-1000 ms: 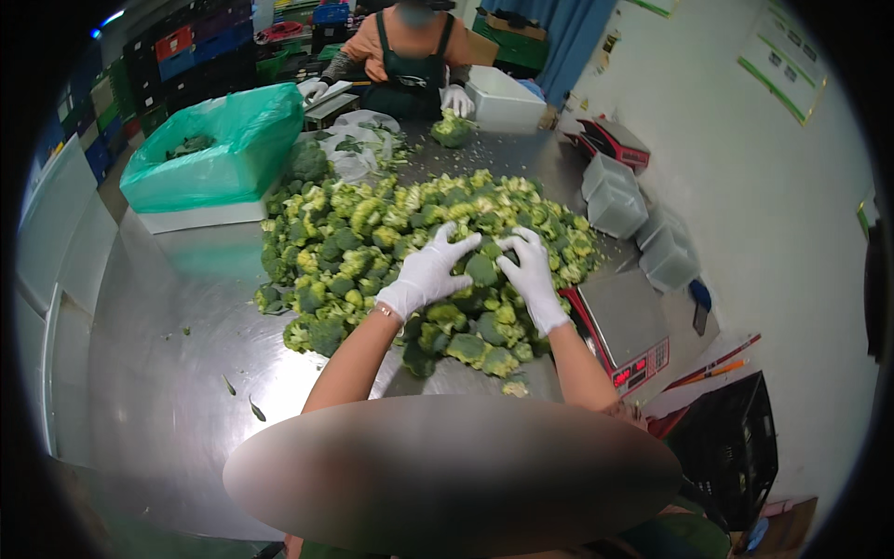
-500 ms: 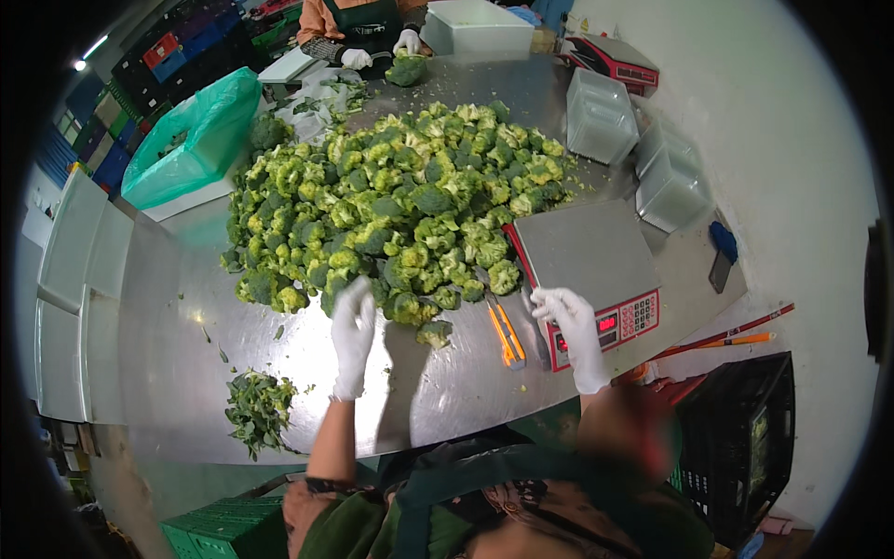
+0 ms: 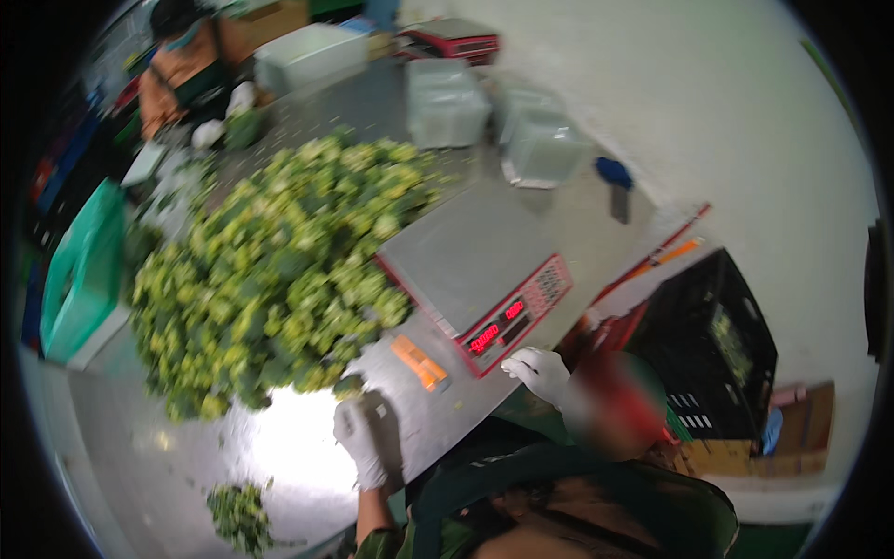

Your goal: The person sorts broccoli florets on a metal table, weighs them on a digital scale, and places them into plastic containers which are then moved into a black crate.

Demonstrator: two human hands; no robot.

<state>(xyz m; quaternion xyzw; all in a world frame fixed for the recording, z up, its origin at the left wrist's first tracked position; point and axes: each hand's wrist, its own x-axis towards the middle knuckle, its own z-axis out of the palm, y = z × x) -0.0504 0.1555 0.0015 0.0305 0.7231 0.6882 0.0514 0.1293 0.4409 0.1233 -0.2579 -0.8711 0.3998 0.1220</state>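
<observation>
My left hand (image 3: 358,442), in a white glove, is low over the steel table, just beside a loose broccoli floret (image 3: 348,387). Blur smears its fingers, so their hold is unclear. My right hand (image 3: 542,374), also gloved in white, hovers at the front edge of the red-framed weighing scale (image 3: 475,256). Its thumb and fingers are drawn together; whatever may lie between them does not show. Left of the scale spreads a big heap of cut broccoli florets (image 3: 279,261). An orange-handled knife (image 3: 419,362) lies between heap and scale.
Clear plastic trays (image 3: 449,107) are stacked beyond the scale. A green-lined bin (image 3: 86,270) stands at the left, trimmed leaves (image 3: 238,518) lie near the front, and a black crate (image 3: 694,345) stands at the right. Across the table, a co-worker's gloved hands (image 3: 223,116) handle broccoli.
The view has turned and shifted toward the right. My left hand has drawn back from the heap's edge to near the loose floret; my right hand has moved off the scale's front panel.
</observation>
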